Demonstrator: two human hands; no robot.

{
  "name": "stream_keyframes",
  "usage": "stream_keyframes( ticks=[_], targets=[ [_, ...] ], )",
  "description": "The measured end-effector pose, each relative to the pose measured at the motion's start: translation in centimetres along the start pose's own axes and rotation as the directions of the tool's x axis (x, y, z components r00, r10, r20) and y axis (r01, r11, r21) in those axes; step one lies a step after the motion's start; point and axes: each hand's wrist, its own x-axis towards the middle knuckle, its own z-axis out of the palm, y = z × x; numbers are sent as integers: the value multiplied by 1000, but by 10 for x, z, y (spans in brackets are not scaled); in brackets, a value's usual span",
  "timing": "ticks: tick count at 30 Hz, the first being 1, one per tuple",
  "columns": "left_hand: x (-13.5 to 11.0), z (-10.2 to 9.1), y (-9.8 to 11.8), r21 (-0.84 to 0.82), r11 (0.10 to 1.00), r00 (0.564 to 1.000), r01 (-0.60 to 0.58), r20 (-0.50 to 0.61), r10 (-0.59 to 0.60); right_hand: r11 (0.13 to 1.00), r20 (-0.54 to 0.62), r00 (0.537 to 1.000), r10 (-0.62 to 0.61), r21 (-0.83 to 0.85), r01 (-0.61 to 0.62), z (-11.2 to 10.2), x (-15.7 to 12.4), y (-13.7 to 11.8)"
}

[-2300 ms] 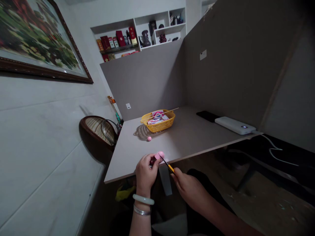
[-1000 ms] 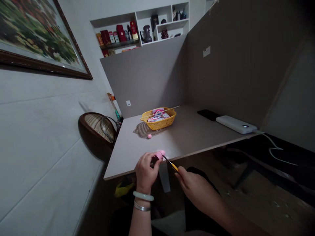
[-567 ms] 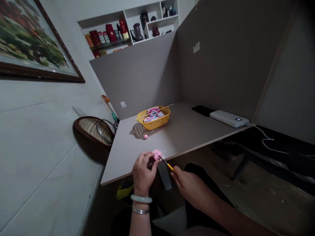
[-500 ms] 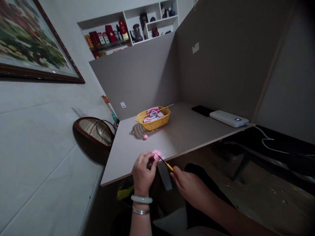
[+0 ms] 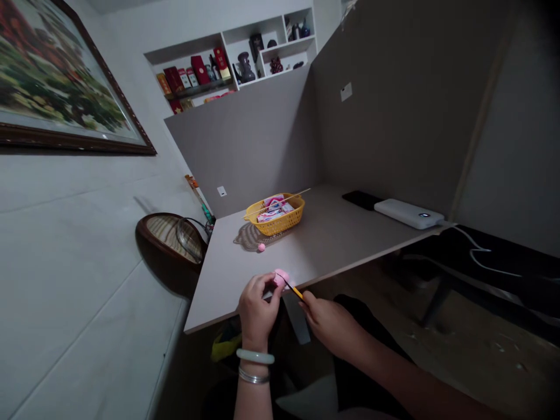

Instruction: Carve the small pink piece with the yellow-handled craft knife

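Note:
My left hand (image 5: 259, 306) pinches a fluffy pink pompom (image 5: 281, 277) between thumb and fingertips, just over the table's front edge. Closed around the yellow handle of what look like small scissors (image 5: 296, 291) is my right hand (image 5: 329, 322). Their narrow dark blades lie against the pompom; whether these are spread or together is too small to make out. A smaller pink ball (image 5: 261, 247) rests on the table beyond my hands, in front of a yellow plastic basket (image 5: 280, 225).
Colourful packets (image 5: 275, 208) fill the basket, and a thin stick (image 5: 280, 203) lies across its rim. A white power bank (image 5: 408, 213) with a cable and a dark phone-like slab (image 5: 361, 199) lie at the right. Grey panels (image 5: 262, 151) wall the table (image 5: 219, 280); a brown-rimmed object (image 5: 168, 251) stands left.
The whole view has shifted slightly. The scissors' blades sit at a slightly different place on the pompom, and both hands keep their hold.

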Motion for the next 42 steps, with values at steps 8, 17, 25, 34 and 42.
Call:
stream_keyframes(
  ticks=[8,17,25,34,42],
  targets=[
    [-1,1,0,-25,1000,1000,17,-1,-17,1000,-9,1000,-10,5,10,1,4,2],
    [-2,0,2,-39,999,999,36,1,-36,1000,-35,999,-16,-10,15,11,-1,10],
    [-3,0,2,-2,999,998,50,-33,-50,999,-31,999,-32,31,33,8,7,3],
    [0,-3,2,7,998,998,63,-26,-63,998,-18,999,-27,48,28,15,2,12],
    [-2,-1,0,5,997,997,78,-8,-78,997,-45,999,-18,80,22,16,11,3]
  ],
)
